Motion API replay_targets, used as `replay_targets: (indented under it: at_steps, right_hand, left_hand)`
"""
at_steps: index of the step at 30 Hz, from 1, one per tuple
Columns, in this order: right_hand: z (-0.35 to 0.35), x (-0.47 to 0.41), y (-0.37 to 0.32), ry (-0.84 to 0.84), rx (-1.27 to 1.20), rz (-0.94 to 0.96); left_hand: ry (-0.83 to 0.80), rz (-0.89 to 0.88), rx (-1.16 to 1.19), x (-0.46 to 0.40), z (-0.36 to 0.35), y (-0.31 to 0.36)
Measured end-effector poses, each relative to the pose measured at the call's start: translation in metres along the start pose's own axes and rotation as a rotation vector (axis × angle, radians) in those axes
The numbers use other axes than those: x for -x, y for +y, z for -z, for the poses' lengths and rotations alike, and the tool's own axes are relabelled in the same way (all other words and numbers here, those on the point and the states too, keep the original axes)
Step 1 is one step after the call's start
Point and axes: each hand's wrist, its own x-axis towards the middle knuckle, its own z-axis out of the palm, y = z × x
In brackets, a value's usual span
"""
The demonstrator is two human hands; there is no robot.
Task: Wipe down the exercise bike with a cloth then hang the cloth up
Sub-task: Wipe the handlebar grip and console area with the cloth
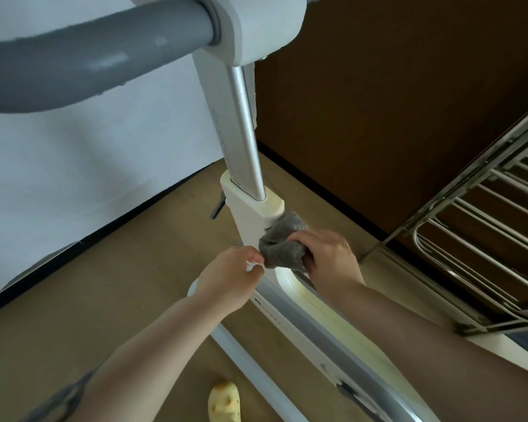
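Grey terry cloth (282, 245), bunched into a wad, sits pressed against the white lower column (250, 217) of the exercise bike (323, 327), just below the collar where the silver post (246, 132) slides in. We see 2 hands at work. The right hand (326, 257) grips the wad, its fingers (302, 237) curled over the top and pinning it to the column. The left hand (229, 275) has its fingertips (255, 258) pinched together at the cloth's left edge; whether they hold the fabric or only touch it, we cannot tell.

The column's long axis runs up and slightly away from us, so we judge the next stroke should travel along it, upward toward the collar or down toward the frame. The right hand is the one carrying the cloth and sits nearer the unwiped face. A metal drying rack (482, 208) stands well apart to the right, a likely hanging place.
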Motion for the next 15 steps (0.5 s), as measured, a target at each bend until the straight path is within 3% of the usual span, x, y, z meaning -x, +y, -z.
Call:
replay_targets:
  at_steps: [7, 15]
  right_hand:
    - [0.062, -0.002, -0.048, -0.223, -0.068, -0.113]
    - [0.139, 0.02, -0.108, -0.214, -0.171, -0.042]
  left_hand:
    - [0.077, -0.012, -0.05, 0.036, 0.036, 0.025]
    - [0.227, -0.042, 0.02, 0.125, 0.082, 0.069]
